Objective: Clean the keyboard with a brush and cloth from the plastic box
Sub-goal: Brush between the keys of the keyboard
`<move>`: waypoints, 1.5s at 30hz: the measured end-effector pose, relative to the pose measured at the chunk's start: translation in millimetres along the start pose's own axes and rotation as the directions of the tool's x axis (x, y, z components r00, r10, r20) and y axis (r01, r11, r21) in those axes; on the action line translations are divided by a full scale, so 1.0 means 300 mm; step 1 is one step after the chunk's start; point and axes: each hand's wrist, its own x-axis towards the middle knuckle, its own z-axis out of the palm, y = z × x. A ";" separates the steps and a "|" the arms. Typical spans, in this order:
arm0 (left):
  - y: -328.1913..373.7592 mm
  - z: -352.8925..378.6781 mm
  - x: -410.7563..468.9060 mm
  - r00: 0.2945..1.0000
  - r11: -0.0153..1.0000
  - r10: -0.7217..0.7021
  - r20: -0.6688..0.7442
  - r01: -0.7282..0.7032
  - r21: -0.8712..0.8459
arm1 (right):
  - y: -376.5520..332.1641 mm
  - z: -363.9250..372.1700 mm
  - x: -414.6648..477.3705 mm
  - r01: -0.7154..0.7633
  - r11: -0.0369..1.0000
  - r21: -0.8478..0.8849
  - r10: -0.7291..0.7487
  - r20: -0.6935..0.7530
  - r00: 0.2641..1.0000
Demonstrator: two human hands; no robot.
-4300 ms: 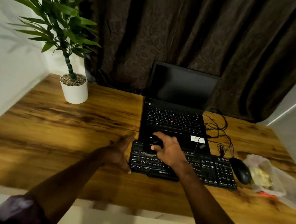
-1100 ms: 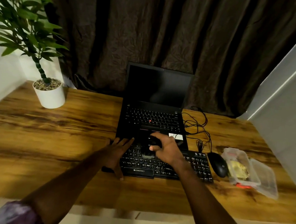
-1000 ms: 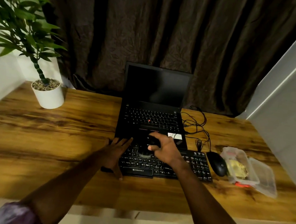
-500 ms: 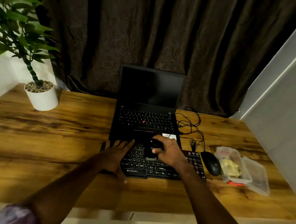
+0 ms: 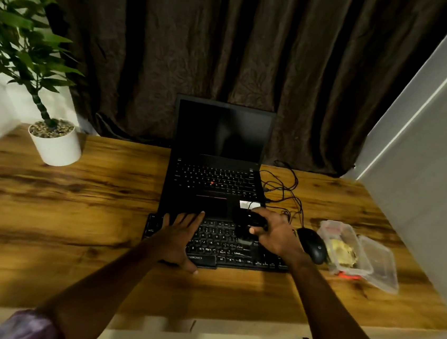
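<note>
1. Keyboard (image 5: 217, 247): black, flat on the bench (image 5: 74, 209), near the middle. Its long side runs parallel to the near edge. An open laptop (image 5: 216, 174) with a dark screen sits at its 12 o'clock, the front edge right against the keyboard's far edge.
2. Left hand (image 5: 179, 238): palm down, fingers straight and spread, resting on the left half of the keyboard. The thumb reaches past the keyboard's near edge.
3. Right hand (image 5: 277, 237): over the right half of the keyboard, with fingers and thumb curled round a dark brush (image 5: 248, 228). The brush points down toward the keys. I cannot tell whether its tip touches them, as the area is dark and blurred.
4. Mouse (image 5: 313, 245): black, at the keyboard's 3 o'clock, just beside the right wrist.
5. Plastic box (image 5: 333, 229): clear and open, at 3 o'clock just beyond the mouse. A yellow cloth (image 5: 343, 255) lies inside. The lid (image 5: 380, 266) lies on the bench against the box's 3 o'clock side.
6. Potted plant (image 5: 55, 144): white pot at 10 o'clock, well apart from the keyboard.
7. Cables (image 5: 284, 186): a loose tangle at 1 o'clock, beside the laptop.
</note>
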 end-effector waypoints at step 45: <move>0.017 0.023 0.034 0.998 1.000 -0.014 -0.055 0.013 -0.019 | -0.142 0.115 0.025 0.109 0.994 0.029 -0.111 0.068 0.991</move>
